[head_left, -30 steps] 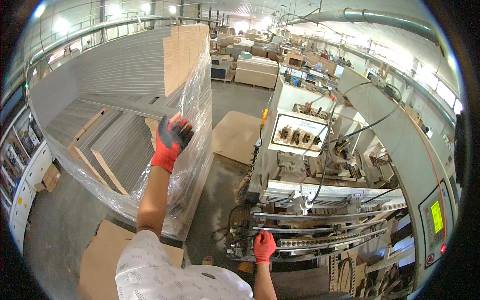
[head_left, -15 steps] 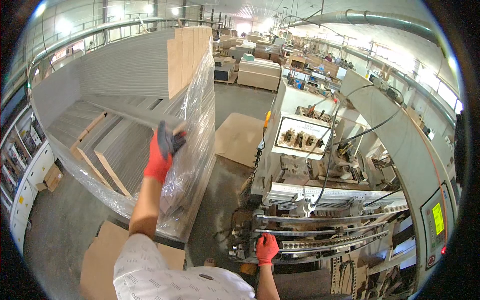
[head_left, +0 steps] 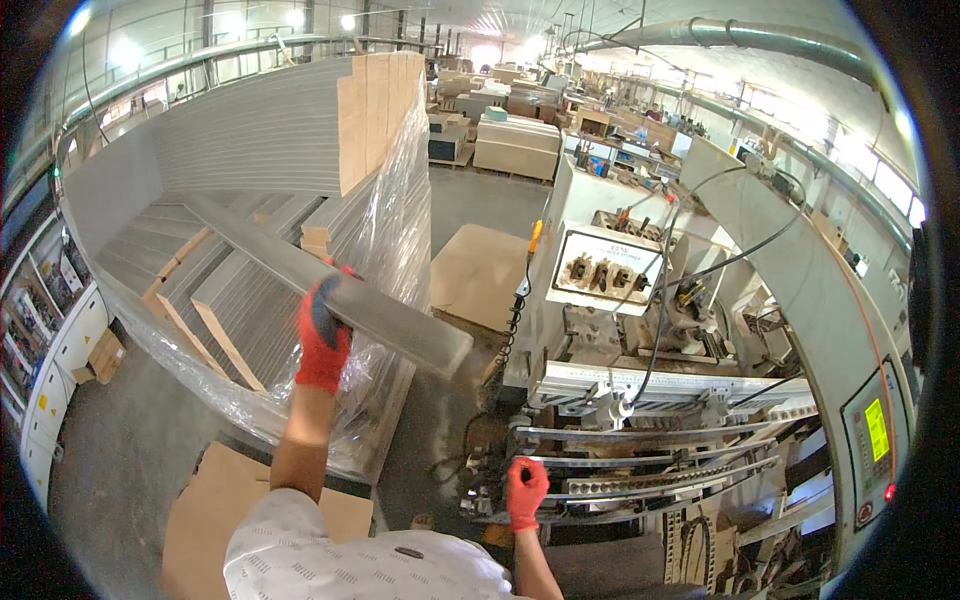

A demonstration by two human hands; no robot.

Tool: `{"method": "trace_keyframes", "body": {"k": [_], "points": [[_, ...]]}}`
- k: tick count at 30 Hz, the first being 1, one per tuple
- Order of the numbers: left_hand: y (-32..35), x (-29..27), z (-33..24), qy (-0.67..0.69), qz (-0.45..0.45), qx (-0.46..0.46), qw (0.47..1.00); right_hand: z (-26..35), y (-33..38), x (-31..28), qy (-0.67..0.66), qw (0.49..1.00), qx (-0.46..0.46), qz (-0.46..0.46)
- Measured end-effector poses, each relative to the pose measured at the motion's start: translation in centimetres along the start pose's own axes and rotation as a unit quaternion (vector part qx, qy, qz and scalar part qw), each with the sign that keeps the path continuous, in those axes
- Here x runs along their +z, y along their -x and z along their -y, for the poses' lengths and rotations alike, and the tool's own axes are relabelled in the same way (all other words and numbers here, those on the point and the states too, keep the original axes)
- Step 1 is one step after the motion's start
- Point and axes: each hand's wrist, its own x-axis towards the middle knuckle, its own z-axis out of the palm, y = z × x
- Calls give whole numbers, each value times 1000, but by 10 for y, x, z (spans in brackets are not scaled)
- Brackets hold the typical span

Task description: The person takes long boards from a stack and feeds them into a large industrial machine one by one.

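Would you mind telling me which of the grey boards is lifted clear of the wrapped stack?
The long grey board gripped in the left hand: it slants out past the plastic wrap, while the others lie stacked behind it.

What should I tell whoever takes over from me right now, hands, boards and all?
Left hand: gripping a long grey board near its middle, lifted off the wrapped stack, its free end pointing toward the machine.
Right hand: resting on the machine's front rail, holding nothing.
Done: one board is off the stack.
Left: that board is not yet on the machine; many boards remain stacked.
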Motion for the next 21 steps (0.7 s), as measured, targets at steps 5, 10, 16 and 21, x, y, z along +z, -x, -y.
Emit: {"method": "trace_keyframes", "body": {"k": [5,10,16,21], "points": [[114,38,55,83,51,-110,989,85,-3,20,-152,963,110,194],[183,45,91,-38,99,-114,988,114,-11,16,-362,916,162,57],[103,-38,71,33,-15,-7,999,51,-6,-64,-501,810,271,-137],[87,-84,30,-378,-31,162,911,-18,26,-165,-460,783,311,-281]]}}
